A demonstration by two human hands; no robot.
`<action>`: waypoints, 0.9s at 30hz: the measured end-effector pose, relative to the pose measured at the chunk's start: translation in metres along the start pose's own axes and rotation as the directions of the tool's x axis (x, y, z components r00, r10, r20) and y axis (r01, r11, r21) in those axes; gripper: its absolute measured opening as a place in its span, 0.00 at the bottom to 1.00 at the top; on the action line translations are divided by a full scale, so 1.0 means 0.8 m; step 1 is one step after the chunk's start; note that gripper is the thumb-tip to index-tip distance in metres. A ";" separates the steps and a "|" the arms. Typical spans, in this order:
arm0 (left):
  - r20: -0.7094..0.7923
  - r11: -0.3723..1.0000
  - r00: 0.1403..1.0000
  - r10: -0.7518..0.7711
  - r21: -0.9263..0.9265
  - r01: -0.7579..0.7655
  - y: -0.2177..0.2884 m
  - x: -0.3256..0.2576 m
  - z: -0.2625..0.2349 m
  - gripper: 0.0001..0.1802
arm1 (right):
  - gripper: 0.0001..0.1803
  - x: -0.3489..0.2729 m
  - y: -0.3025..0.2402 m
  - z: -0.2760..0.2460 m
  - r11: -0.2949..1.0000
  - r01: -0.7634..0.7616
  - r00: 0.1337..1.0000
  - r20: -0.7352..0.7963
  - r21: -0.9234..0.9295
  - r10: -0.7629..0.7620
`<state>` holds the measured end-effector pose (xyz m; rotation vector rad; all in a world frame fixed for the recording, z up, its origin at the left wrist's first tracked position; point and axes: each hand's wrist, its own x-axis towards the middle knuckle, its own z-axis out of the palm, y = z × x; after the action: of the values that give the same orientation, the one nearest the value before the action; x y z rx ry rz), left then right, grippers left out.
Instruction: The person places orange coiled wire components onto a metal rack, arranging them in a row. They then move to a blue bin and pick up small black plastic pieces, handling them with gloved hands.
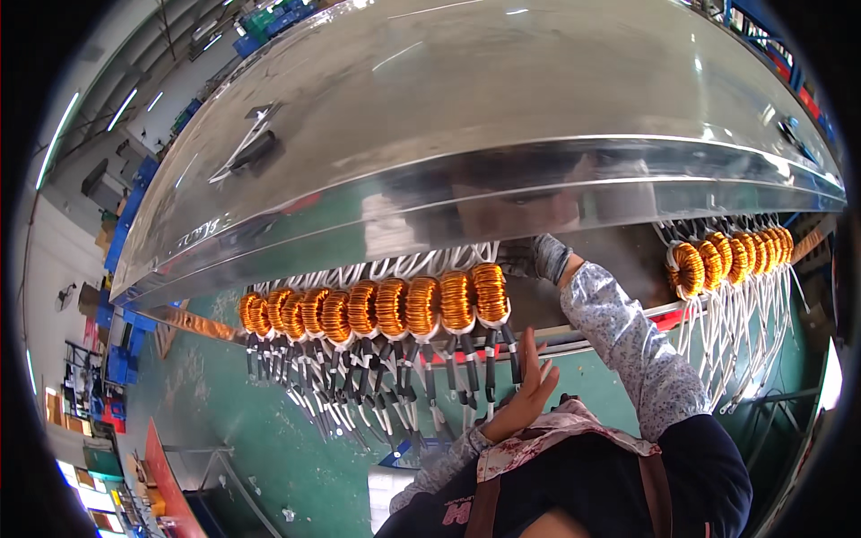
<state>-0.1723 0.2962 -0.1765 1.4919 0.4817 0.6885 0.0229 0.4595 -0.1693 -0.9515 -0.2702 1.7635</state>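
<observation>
Left hand [531, 394] is hovering, fingers spread, near the black leads [490, 372] under the end coil [491, 294]; no grip showing. Right hand [551, 258] is sitting partly under the table's [502, 99] near edge; can't tell if it's pinching anything. Coils [392, 307] are lining up along that edge, left of the right hand; a second row [743, 255] is sitting right of the right sleeve [632, 345].

Risks: leads are hanging bunched, so a left finger could be snagging one and pulling the end coil out of line. Edge is hiding the right fingers, so mis-grip or a scrape is possible. Loose sleeve could be catching white leads [740, 332].
</observation>
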 end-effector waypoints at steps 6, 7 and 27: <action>-0.048 0.995 0.998 -0.047 -0.095 0.042 -0.015 -0.003 -0.007 0.39 | 0.12 0.034 0.022 0.024 0.986 0.162 0.986 -0.035 -0.035 -0.163; -0.056 0.992 0.997 -0.052 -0.120 0.045 -0.014 -0.003 -0.005 0.39 | 0.11 0.037 0.018 0.018 0.995 -0.051 0.996 0.081 0.083 0.044; 0.329 0.962 0.936 -0.129 0.271 0.038 -0.139 -0.008 0.113 0.20 | 0.18 -0.269 0.091 0.022 0.788 0.609 0.782 -0.233 0.089 -0.578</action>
<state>-0.1022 0.2312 -0.2836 1.7867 0.3726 0.2907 -0.0146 0.2460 -0.1001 -0.7977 -0.2640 1.0776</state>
